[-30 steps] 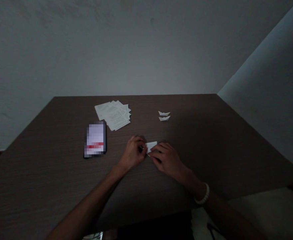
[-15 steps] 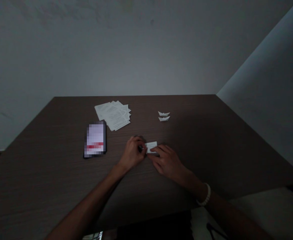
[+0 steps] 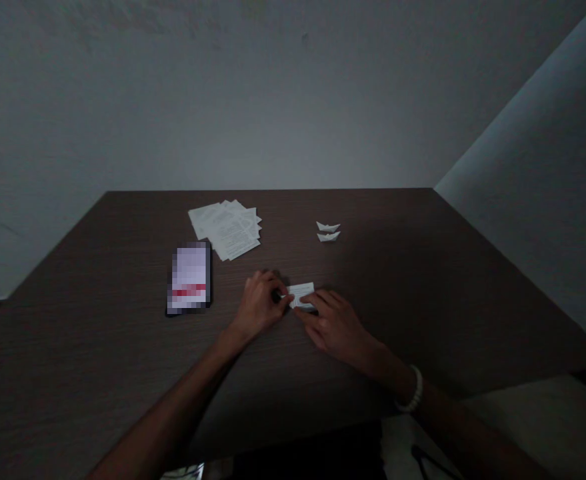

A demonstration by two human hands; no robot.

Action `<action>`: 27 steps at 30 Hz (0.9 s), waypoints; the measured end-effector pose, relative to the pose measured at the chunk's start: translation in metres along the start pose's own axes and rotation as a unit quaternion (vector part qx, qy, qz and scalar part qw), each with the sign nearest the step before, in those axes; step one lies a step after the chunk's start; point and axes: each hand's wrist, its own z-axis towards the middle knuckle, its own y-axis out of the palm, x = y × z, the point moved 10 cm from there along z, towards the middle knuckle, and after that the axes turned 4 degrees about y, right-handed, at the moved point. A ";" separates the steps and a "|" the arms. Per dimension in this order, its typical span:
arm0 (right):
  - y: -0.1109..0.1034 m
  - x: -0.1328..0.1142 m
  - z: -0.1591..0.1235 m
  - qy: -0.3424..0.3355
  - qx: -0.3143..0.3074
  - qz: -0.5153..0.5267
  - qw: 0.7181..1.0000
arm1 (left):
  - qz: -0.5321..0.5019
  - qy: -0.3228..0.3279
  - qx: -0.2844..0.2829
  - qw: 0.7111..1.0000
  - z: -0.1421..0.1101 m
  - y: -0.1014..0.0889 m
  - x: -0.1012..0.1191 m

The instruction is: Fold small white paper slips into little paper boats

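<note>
Between my hands lies a small folded piece of printed paper (image 3: 303, 289) on the dark wooden table (image 3: 283, 393). My left hand (image 3: 261, 300) pinches its left end between thumb and forefinger. From the other side, my right hand (image 3: 330, 320) has its fingers on the lower right part of the paper, thumb at the near edge. The fingers cover part of the folds. Beyond them, two small white paper boats (image 3: 328, 232) sit one behind the other.
A fanned stack of printed paper sheets (image 3: 227, 230) lies toward the back left. Nearer on the left is a phone-like device (image 3: 190, 277) with a blurred, lit screen. A grey wall (image 3: 273, 100) rises behind the table, and another wall stands at the right.
My left hand has shifted slightly left, baring more of the paper's left part. My right fingers have moved slightly down along it, uncovering its upper right. The boats and sheets stay put.
</note>
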 end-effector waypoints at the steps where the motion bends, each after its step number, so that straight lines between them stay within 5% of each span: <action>1: 0.000 0.000 0.000 0.000 -0.002 -0.003 1.000 | -0.002 0.002 0.000 1.000 0.000 0.000 -0.001; 27: -0.001 -0.005 0.018 -0.107 -0.033 0.030 0.993 | 0.002 -0.030 -0.022 0.999 0.000 -0.016 -0.019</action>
